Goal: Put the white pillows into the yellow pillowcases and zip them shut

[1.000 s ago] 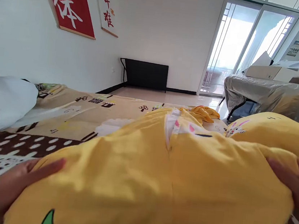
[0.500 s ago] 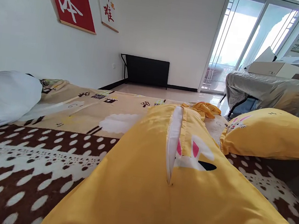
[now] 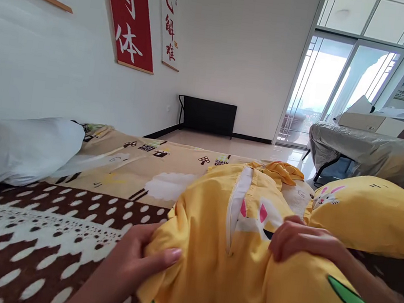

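A yellow pillowcase point(image 3: 210, 231) with a rabbit print lies lengthwise in front of me. A long slit down its middle shows a strip of white point(image 3: 240, 195) inside; I cannot tell whether that is lining or filling. My left hand point(image 3: 137, 256) is closed on its left edge, thumb on top and fingers under the cloth. Knuckles up, my right hand point(image 3: 297, 239) grips the right side beside the rabbit print and covers part of it. The fabric is gathered in folds between both hands, and its near right corner, with a green leaf shape, is blurred.
To the right sits a plump yellow pillow point(image 3: 371, 214) with a rabbit face. On the left is a white pillow point(image 3: 21, 149). A brown-and-white spotted blanket point(image 3: 55, 232) and a beige patterned sheet point(image 3: 130, 162) lie beneath. Crumpled yellow cloth point(image 3: 282, 171) rests at the far edge.
Both hands have come onto the pillowcase and taken hold of its sides. Its spread near part has been drawn inward into folds. The view has tilted upward.
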{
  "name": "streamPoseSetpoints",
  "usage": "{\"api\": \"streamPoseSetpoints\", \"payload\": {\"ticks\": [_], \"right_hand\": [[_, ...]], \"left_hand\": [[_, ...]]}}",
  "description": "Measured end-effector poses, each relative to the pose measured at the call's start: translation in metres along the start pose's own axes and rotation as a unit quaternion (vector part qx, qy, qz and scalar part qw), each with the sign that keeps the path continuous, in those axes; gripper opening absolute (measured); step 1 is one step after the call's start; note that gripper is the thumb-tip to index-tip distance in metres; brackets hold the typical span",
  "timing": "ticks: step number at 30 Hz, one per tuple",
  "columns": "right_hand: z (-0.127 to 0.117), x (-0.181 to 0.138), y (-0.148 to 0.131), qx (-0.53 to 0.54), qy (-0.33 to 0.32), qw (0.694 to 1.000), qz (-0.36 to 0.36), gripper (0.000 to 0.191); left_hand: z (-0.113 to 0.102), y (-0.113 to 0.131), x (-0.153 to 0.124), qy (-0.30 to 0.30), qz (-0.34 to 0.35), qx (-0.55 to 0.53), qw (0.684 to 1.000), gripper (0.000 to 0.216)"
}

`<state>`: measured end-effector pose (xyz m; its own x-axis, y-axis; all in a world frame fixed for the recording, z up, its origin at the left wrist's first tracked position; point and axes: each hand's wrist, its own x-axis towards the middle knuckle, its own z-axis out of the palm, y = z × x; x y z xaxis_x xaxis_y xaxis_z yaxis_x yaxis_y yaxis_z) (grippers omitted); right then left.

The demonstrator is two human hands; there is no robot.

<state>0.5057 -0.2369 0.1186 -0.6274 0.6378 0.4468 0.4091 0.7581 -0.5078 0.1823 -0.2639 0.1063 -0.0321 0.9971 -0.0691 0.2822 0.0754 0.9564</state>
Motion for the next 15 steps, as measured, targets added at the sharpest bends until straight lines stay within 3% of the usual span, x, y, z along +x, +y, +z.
{"api": "streamPoseSetpoints", "payload": {"ticks": [2, 4, 7, 11, 15], "right_hand": [[0.018, 0.04, -0.012, 0.064, -0.035, 0.997, -0.004, 0.022], [0.037, 0.066, -0.015, 0.065, -0.028, 0.997, -0.015, 0.019], [0.055, 0.084, -0.01, 0.065, -0.031, 0.996, -0.051, 0.017], [0.059, 0.094, -0.003, 0.076, 0.018, 0.995, -0.07, 0.014], [0.055, 0.109, 0.003, 0.156, -0.043, 0.985, -0.053, 0.015]], "left_hand": [[0.018, 0.021, 0.016, -0.092, 0.031, -0.035, 0.995, 0.031], [0.032, 0.032, 0.03, -0.137, 0.037, -0.059, 0.988, 0.028], [0.041, 0.033, 0.041, -0.118, 0.016, -0.098, 0.988, 0.03], [0.036, 0.029, 0.045, -0.113, -0.018, -0.149, 0.982, 0.037], [0.028, 0.033, 0.048, -0.098, -0.017, -0.14, 0.985, 0.037]]}}
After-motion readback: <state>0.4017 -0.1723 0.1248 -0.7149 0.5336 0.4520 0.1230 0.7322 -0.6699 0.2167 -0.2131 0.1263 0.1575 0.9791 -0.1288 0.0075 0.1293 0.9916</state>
